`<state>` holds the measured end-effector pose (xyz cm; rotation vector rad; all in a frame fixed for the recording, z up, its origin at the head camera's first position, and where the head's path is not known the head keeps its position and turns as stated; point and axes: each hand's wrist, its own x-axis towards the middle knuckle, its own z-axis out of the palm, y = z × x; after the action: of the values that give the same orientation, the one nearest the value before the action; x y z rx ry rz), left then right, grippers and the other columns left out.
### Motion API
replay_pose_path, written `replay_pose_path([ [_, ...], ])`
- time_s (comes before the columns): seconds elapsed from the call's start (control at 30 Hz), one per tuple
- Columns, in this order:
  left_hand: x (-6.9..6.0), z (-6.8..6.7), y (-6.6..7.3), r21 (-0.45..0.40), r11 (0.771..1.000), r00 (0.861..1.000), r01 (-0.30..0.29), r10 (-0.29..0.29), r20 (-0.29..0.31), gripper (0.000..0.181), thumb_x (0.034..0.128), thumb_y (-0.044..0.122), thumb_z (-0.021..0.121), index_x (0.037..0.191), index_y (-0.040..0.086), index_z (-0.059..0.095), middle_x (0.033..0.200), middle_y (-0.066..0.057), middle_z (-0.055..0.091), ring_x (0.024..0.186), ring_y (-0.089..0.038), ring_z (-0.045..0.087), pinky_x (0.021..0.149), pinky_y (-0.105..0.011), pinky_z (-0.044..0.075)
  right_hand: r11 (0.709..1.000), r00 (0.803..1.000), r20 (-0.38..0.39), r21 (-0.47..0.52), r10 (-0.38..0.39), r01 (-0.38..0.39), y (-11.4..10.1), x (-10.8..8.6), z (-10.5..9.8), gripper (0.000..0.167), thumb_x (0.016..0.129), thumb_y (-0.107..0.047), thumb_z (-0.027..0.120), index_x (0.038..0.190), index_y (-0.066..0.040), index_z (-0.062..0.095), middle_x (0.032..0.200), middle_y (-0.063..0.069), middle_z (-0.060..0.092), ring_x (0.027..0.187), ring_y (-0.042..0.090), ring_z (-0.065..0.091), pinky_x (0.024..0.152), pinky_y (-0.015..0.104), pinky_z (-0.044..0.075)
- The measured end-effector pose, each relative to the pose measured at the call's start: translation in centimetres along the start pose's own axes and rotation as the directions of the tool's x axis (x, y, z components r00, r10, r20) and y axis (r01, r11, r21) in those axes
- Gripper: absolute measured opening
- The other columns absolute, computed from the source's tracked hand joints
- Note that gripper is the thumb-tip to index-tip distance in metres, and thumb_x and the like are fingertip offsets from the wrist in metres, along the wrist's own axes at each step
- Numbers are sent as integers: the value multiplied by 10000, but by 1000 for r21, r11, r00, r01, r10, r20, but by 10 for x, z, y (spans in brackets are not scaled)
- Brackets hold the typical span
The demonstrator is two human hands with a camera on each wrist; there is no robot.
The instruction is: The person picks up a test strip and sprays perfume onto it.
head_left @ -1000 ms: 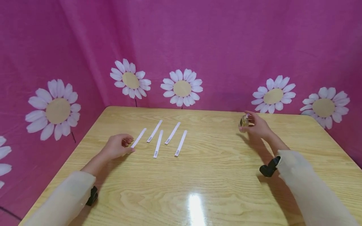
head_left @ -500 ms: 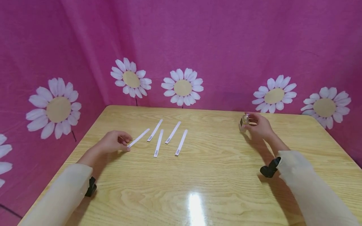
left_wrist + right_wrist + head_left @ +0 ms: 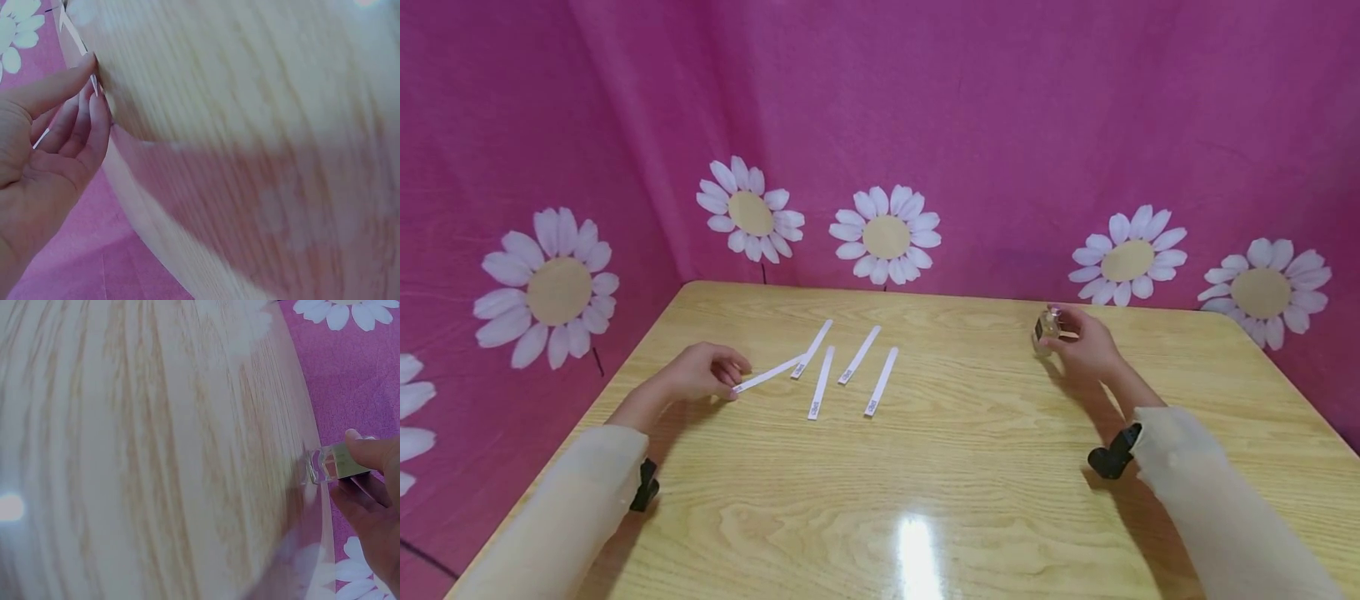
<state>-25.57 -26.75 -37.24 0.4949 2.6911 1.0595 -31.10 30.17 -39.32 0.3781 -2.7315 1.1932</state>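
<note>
In the head view my left hand (image 3: 695, 372) pinches the near end of a white paper test strip (image 3: 772, 372) between thumb and fingers. That strip slants to the right, and its far end meets or overlaps the lower part of a neighbouring strip (image 3: 817, 343); whether they touch I cannot tell. The left wrist view shows the pinched strip (image 3: 75, 37) edge-on at the thumb tip. Far to the right, my right hand (image 3: 1090, 343) grips a small clear perfume bottle (image 3: 1045, 327) with a dark label. Yellowish liquid shows inside the bottle (image 3: 331, 464) in the right wrist view.
Several more white strips with small dark print, including one strip (image 3: 880, 382) at the right of the group, lie on the wooden table (image 3: 970, 433). Behind the table hangs a pink curtain (image 3: 1000, 125) with white daisies. A light reflection shines near the front.
My left hand has shifted slightly left, and the far end of its strip has swung right and nearer to me, against the neighbouring strip. The right hand and bottle have barely moved.
</note>
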Motion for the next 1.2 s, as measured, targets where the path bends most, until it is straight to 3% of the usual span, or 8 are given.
replay_pose_path([
  [0.2, 1, -3, -3, -51, 999, 999, 1, 1, 32, 350, 705, -76, 761, 1034, -111, 650, 772, -103, 657, 703, -96, 581, 606, -205, 505, 1000, 1000, 0, 5, 23, -23, -2, -2, -1, 558, 884, -62, 669, 1362, 87, 424, 1251, 338, 544, 1178, 443, 538, 960, 454, 494],
  [0.47, 0, 0, 8, 6, 997, 996, 72, -72, 48, 271, 757, -78, 718, 1016, -129, 656, 837, -185, 683, 740, -103, 577, 603, -197, 501, 999, 998, 36, 19, 48, -49, -3, -2, 0, 597, 882, -110, 684, 1371, 93, 408, 1266, 338, 525, 1183, 459, 536, 961, 427, 512],
  [0.63, 1, 2, 4, 8, 996, 995, 93, -93, 34, 275, 770, -63, 714, 1029, -133, 650, 851, -180, 685, 745, -91, 574, 613, -198, 500, 998, 998, 41, 30, 52, -53, -2, -1, 1, 562, 892, -99, 669, 1331, 127, 401, 1254, 350, 531, 1180, 475, 542, 951, 344, 536],
  [0.77, -1, 4, 0, -38, 994, 995, 98, -97, 25, 287, 775, -51, 708, 1038, -146, 644, 864, -179, 694, 737, -63, 571, 614, -187, 497, 998, 998, 37, 34, 57, -58, -4, -5, 2, 543, 900, -124, 661, 1304, 129, 401, 1244, 344, 543, 1178, 453, 549, 912, 219, 528],
  [0.83, -2, 7, 0, -66, 993, 995, 94, -92, 32, 290, 782, -40, 706, 1044, -147, 645, 864, -172, 699, 734, -50, 567, 611, -185, 494, 998, 998, 25, 15, 60, -61, -5, -9, 1, 539, 900, -152, 663, 1297, 116, 417, 1229, 327, 559, 1125, 373, 593, 861, 138, 509],
  [0.9, -4, 9, 1, -87, 992, 996, 88, -85, 40, 293, 788, -22, 708, 1048, -142, 648, 864, -165, 703, 732, -42, 568, 612, -184, 490, 999, 999, 9, 6, 51, -52, -7, -14, -1, 529, 898, -164, 665, 1291, 108, 437, 1208, 311, 573, 1033, 191, 625, 801, 71, 485],
  [1.03, -5, 12, 4, -123, 989, 995, 87, -81, 50, 306, 805, 9, 705, 1067, -139, 647, 855, -115, 707, 734, -31, 569, 615, -187, 495, 1000, 1000, -24, -3, -3, 3, -10, -23, -4, 499, 894, -147, 664, 1274, 111, 468, 1151, 299, 593, 868, -148, 493, 742, 10, 455],
  [1.2, -5, 15, 6, -226, 962, 988, 156, -147, 54, 338, 830, 17, 677, 1120, -146, 620, 811, 32, 696, 721, 0, 577, 640, -171, 520, 998, 997, -41, 26, -58, 59, -17, -33, -3, 518, 897, -119, 658, 1318, 108, 457, 1122, 289, 589, 851, -196, 477, 731, 17, 473],
])
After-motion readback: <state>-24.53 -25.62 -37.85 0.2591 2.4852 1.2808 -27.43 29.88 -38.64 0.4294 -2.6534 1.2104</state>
